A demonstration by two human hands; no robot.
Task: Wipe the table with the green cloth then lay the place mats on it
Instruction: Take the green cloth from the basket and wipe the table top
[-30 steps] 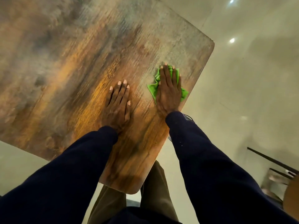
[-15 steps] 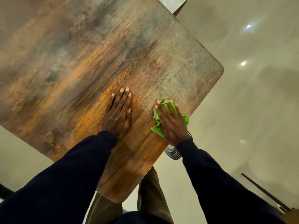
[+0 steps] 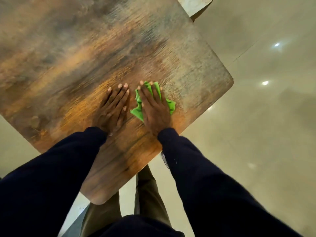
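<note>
A brown wood-grain table (image 3: 85,57) fills the upper left of the head view. My right hand (image 3: 153,108) lies flat on a crumpled green cloth (image 3: 137,112), pressing it onto the tabletop near the right edge. The cloth shows around my fingers and at both sides of the palm. My left hand (image 3: 112,106) rests flat on the bare wood just left of the cloth, fingers together and holding nothing. No place mats are in view.
A glossy beige tiled floor (image 3: 256,134) surrounds the table on the right and below. A corner of another pale surface (image 3: 193,4) shows past the table's far edge. My legs and a shoe (image 3: 165,159) stand at the table's near corner.
My right hand has slid the green cloth back from the table's right edge and then leftward, ending close beside my left hand. The left hand stayed planted on the wood.
</note>
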